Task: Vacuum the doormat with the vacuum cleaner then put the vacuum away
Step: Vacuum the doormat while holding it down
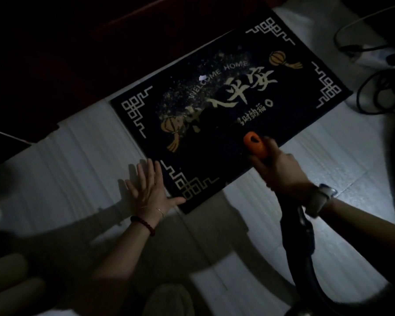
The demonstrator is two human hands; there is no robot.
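Observation:
A dark doormat (294, 92) with cream corner patterns, orange lanterns and "WELCOME HOME" lettering lies slanted on the pale floor. Fine crumbs and a white scrap (201, 77) are scattered over its upper middle. My right hand (281, 169) grips the vacuum handle, whose orange end (255, 144) points at the mat's near edge. A black vacuum hose (303, 242) runs from the handle down toward me. My left hand (148, 188) is spread flat with fingers apart, at the mat's near left corner, thumb touching the mat's edge.
A dark red door or threshold (78, 53) borders the mat's far side. Black cables (374, 92) and a white device (372, 55) lie on the floor at the upper right. The scene is dim, with deep shadow at the left and bottom.

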